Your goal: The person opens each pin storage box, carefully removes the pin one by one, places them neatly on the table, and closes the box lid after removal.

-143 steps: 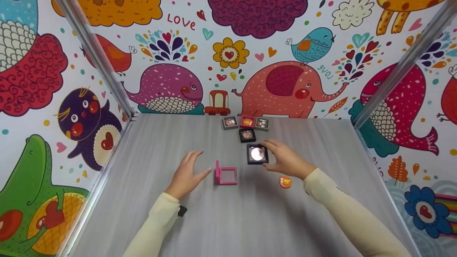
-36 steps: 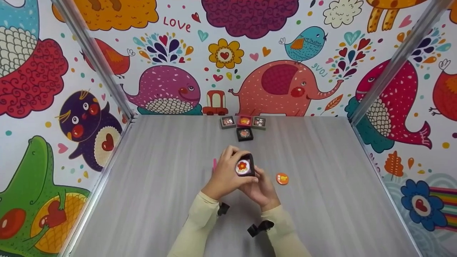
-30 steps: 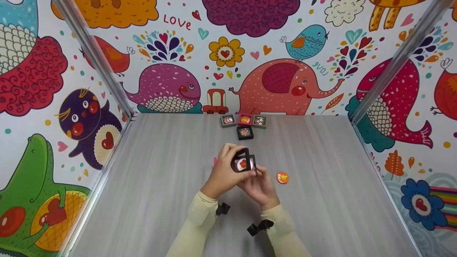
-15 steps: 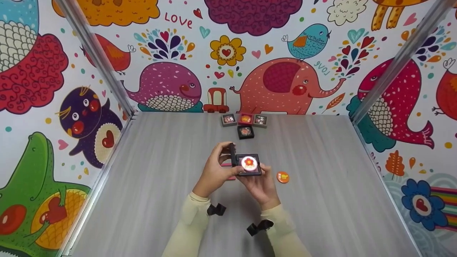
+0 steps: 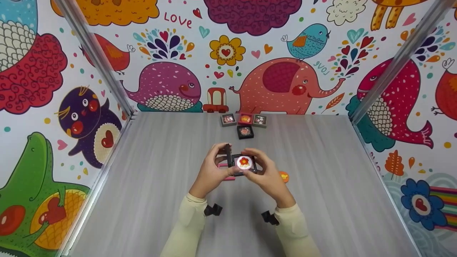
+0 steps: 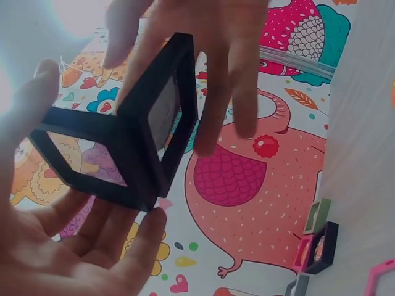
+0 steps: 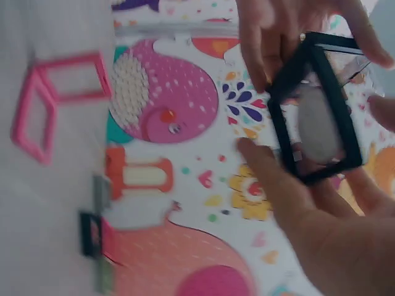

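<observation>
My left hand (image 5: pixel 210 173) holds a black hinged display frame (image 6: pixel 139 160) in the air, its two halves swung apart with clear film windows. A round white badge with a red flower (image 5: pixel 244 162) lies on the right half of the frame; its pale back shows through the film in the right wrist view. My right hand (image 5: pixel 269 178) spreads its fingers and thumb around that half, close to the badge. In the left wrist view the right fingers extend straight past the frame. A pink hinged frame (image 7: pixel 73 79) stands unfolded on the table, partly hidden by the left hand in the head view.
An orange badge (image 5: pixel 284 176) lies on the grey table (image 5: pixel 160 150), partly behind the right hand. At the back wall stand two grey frames, a pink one (image 5: pixel 245 119) and a black one (image 5: pixel 245 132), each holding a badge. Patterned walls enclose the table.
The black frame was lifted from the table into both hands and opened. In the last half second the right hand has moved from underneath to around the badge side, and the frame shifted slightly left.
</observation>
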Demonstrator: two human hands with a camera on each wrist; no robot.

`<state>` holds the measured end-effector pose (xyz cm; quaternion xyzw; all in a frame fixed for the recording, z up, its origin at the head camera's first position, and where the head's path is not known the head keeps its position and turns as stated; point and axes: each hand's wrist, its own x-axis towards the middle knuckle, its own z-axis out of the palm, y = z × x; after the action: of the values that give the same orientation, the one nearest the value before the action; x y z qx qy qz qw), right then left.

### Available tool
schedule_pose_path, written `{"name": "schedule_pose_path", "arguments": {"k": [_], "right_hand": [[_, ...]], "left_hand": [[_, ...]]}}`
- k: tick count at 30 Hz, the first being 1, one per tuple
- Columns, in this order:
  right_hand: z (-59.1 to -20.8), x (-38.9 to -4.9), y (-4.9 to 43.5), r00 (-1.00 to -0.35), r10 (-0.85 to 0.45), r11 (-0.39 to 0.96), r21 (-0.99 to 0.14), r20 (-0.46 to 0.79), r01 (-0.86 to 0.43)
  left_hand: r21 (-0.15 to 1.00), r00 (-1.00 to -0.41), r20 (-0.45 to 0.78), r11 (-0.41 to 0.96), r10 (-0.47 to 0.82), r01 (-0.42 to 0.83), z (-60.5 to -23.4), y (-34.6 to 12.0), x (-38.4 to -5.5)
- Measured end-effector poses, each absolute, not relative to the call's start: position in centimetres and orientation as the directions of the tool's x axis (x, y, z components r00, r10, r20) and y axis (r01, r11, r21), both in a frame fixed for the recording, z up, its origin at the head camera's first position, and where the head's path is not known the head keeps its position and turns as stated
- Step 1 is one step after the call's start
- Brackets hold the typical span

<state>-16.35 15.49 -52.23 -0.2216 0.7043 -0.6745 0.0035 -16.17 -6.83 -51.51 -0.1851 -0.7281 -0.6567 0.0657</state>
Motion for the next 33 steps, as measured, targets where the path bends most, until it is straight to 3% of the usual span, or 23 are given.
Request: {"name": "schedule_pose_path", "arguments": {"k": [5,11,18,26,33], "right_hand": [[-51.9,-15.9,15.2,-0.899,-0.335,0.211,-0.907,0.283,-0.364],[-52.1,-15.6,14.8,-0.896,-0.269,0.325,-0.843,0.352,-0.429],[-51.2,-15.9,15.8,-0.887,-0.136,0.324,-0.826,0.442,-0.461],[-50.7,-17.1,20.7,-0.872,-0.146,0.356,-0.798,0.467,-0.487],[-52.2,-17.5,26.1,-0.899,-0.126,0.463,-0.777,0.418,-0.426]], "left_hand": [[0.936,-0.927,0.318,0.088,0.197,0.34,-52.0,-6.7,-15.9],[0.936,-0.934,0.29,0.141,0.206,0.322,-52.7,-6.5,-15.4],[0.929,-0.938,0.245,0.216,0.247,0.3,-54.4,-6.6,-14.3],[0.958,-0.946,0.111,0.22,0.303,0.183,-59.1,-8.1,-11.8],[0.96,-0.974,0.026,0.265,0.226,0.088,-63.0,-10.3,-10.4]]}}
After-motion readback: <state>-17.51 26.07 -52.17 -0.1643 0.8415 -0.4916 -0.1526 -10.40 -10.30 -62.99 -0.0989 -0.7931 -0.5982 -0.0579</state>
